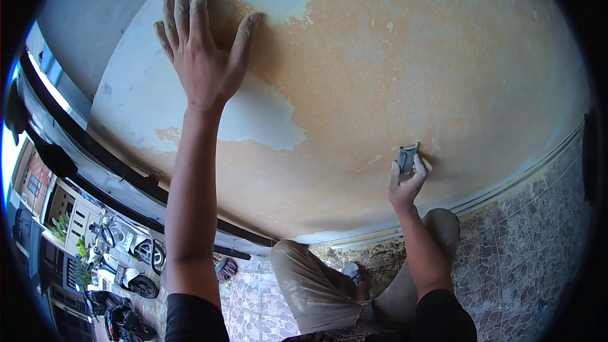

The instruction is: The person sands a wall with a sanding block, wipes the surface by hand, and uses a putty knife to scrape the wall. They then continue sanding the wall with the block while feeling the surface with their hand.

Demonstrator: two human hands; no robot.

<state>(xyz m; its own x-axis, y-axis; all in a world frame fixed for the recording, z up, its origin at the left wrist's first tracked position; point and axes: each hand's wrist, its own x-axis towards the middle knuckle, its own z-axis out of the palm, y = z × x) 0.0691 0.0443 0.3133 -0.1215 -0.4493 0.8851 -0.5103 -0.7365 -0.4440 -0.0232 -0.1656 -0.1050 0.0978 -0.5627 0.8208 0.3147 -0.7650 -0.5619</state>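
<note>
A large curved panel (380, 76) fills the upper view, its surface patchy orange-tan and pale grey-white. Against its upper left part my left hand (206, 50) lies flat with fingers spread and nothing in it. Lower on the right, my right hand (410, 180) grips a small dark grey block (407, 157) between thumb and fingers. The block's upper end meets the panel's orange-tan area, beside a few pale scrape marks. Pale dust coats the fingers of both hands.
Dusty trousered knees (304, 278) are below the panel's bottom edge. Patterned tile floor (500, 259) extends right. A dark bar (126, 199) runs along the panel's left side. Parked motorcycles (130, 278) and buildings are at lower left, near a sandal (226, 268).
</note>
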